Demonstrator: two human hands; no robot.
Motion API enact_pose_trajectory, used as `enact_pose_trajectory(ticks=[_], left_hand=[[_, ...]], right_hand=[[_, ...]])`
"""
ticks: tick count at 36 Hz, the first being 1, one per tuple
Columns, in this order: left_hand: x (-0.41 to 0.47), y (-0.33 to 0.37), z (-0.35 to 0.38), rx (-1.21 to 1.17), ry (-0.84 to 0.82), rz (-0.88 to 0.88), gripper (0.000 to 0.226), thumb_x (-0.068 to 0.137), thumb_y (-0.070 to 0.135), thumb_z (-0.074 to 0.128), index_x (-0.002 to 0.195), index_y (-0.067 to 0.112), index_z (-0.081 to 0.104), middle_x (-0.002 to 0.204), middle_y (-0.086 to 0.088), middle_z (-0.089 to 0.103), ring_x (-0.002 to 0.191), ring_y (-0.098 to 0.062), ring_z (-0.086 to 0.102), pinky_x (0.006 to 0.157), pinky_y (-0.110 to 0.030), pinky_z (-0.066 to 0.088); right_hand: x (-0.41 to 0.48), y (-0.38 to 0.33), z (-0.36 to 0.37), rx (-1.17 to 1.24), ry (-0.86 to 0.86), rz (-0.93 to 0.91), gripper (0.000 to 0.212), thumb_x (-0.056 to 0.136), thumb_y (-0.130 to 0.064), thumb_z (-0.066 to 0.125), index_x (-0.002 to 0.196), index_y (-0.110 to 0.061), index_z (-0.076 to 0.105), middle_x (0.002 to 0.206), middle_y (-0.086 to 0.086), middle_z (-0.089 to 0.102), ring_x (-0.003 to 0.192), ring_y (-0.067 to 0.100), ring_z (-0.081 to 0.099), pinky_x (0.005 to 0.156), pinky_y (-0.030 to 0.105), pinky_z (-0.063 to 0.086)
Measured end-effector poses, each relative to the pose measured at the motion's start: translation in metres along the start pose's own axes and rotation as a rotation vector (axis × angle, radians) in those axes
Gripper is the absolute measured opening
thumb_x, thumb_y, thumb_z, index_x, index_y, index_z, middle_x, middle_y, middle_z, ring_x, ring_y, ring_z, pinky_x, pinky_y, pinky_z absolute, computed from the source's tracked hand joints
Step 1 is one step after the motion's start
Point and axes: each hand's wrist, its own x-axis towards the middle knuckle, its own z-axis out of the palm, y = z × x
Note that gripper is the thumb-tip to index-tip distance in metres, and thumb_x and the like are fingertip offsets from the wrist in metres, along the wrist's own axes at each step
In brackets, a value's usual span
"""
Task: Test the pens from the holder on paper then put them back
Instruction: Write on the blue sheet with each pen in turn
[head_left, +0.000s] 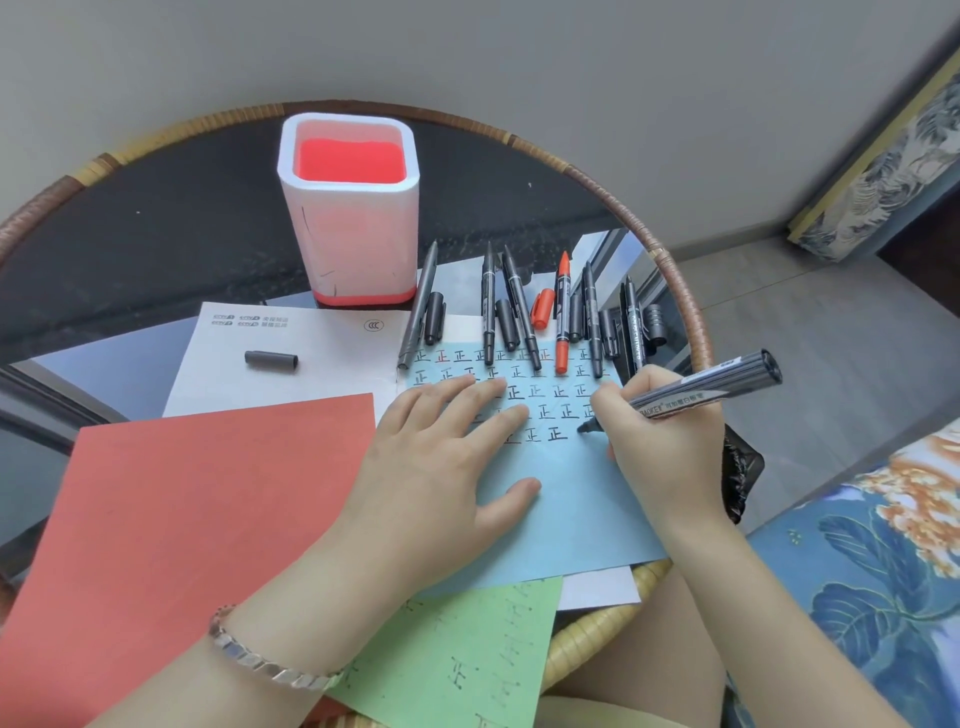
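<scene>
A thick dark-grey plastic marker (691, 392), light and rigid (likely best pinched low on its barrel), touches its tip to the pale-blue paper sheet (566, 499), gripped by the right hand (660, 441). The left hand (441, 457) lies open and flat on that sheet; the empty white-and-red square pen holder (349, 218) stands beyond it.

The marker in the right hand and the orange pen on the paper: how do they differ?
The marker is dark grey and thick; the orange pen is orange and slimmer. The marker is held slanted in the right hand, tip at the blue paper; the orange pen lies flat in the row, untouched. Both are uncapped.
</scene>
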Motion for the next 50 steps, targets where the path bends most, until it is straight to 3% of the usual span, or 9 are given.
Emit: enact_pose_trajectory(ticks=[5,9,12,15,20,40,44,47,50], left_hand=[[0.0,0.0,-0.001,0.003,-0.005,-0.004,0.053,0.075,0.055,0.042,0.114,0.026,0.062,0.125,0.001,0.06,0.117,-0.023,0.051,0.098,-0.033,0.023],[0.0,0.0,-0.001,-0.002,-0.007,-0.003,0.052,0.075,0.055,0.042,0.114,0.026,0.062,0.126,0.001,0.06,0.117,-0.024,0.052,0.098,-0.033,0.023],[0.0,0.0,-0.001,0.002,-0.007,-0.004,0.052,0.075,0.055,0.042,0.114,0.026,0.062,0.126,0.001,0.06,0.117,-0.023,0.051,0.098,-0.033,0.023],[0.0,0.0,-0.001,0.003,-0.006,-0.004,0.052,0.075,0.055,0.042,0.114,0.026,0.062,0.125,0.001,0.06,0.117,-0.024,0.052,0.097,-0.033,0.024],[0.0,0.0,-0.001,0.005,-0.005,-0.007,0.052,0.075,0.055,0.042,0.113,0.026,0.062,0.125,0.001,0.06,0.116,-0.024,0.052,0.097,-0.033,0.023],[0.0,0.0,0.0,-0.008,-0.007,-0.013,0.053,0.075,0.055,0.042,0.116,0.028,0.061,0.126,0.003,0.059,0.118,-0.022,0.05,0.099,-0.032,0.022],[-0.001,-0.001,0.0,-0.006,-0.012,-0.015,0.053,0.075,0.055,0.042,0.116,0.028,0.061,0.126,0.003,0.059,0.118,-0.022,0.051,0.099,-0.032,0.022],[-0.001,-0.001,0.0,-0.01,-0.016,-0.018,0.053,0.075,0.056,0.042,0.117,0.028,0.061,0.126,0.003,0.059,0.118,-0.022,0.05,0.1,-0.033,0.022],[-0.001,-0.002,0.001,-0.01,-0.016,-0.017,0.053,0.076,0.056,0.042,0.117,0.029,0.06,0.127,0.003,0.058,0.118,-0.022,0.05,0.1,-0.033,0.022]], right_hand=[[0.0,-0.001,-0.002,0.015,-0.029,0.023,0.027,0.064,-0.02,0.054,0.046,-0.007,0.039,0.044,0.01,0.042,0.047,0.02,0.039,0.053,0.027,0.032],[0.001,-0.003,-0.003,0.044,0.003,0.024,0.031,0.071,-0.018,0.059,0.05,-0.002,0.043,0.049,0.023,0.048,0.042,0.011,0.042,0.053,0.025,0.038],[0.0,-0.002,-0.003,0.026,-0.052,-0.008,0.033,0.078,-0.013,0.062,0.048,-0.008,0.047,0.042,0.008,0.052,0.036,0.004,0.044,0.052,0.02,0.039],[0.002,0.0,-0.003,-0.025,-0.084,-0.02,0.035,0.077,-0.016,0.063,0.045,-0.016,0.047,0.039,-0.002,0.052,0.041,0.007,0.045,0.054,0.024,0.04],[0.006,-0.002,-0.012,-0.057,-0.087,-0.03,0.029,0.074,-0.011,0.062,0.052,0.0,0.048,0.054,0.024,0.055,0.051,0.017,0.044,0.059,0.028,0.037],[0.002,0.0,-0.03,-0.083,-0.133,-0.01,0.029,0.076,-0.007,0.062,0.054,0.005,0.047,0.05,0.019,0.05,0.044,0.009,0.038,0.046,0.014,0.032],[0.01,0.005,-0.031,-0.119,-0.056,-0.039,0.028,0.077,-0.012,0.063,0.055,-0.002,0.051,0.049,0.011,0.054,0.046,0.017,0.046,0.053,0.027,0.039],[0.013,-0.008,-0.035,0.053,-0.064,-0.094,0.009,0.08,-0.023,0.068,0.073,-0.02,0.063,0.054,-0.003,0.063,0.042,0.009,0.054,0.047,0.021,0.045],[0.027,-0.019,-0.044,0.129,-0.096,-0.169,0.022,0.084,-0.028,0.059,0.105,-0.022,0.062,0.06,0.004,0.066,0.038,0.011,0.054,0.041,0.017,0.045]])
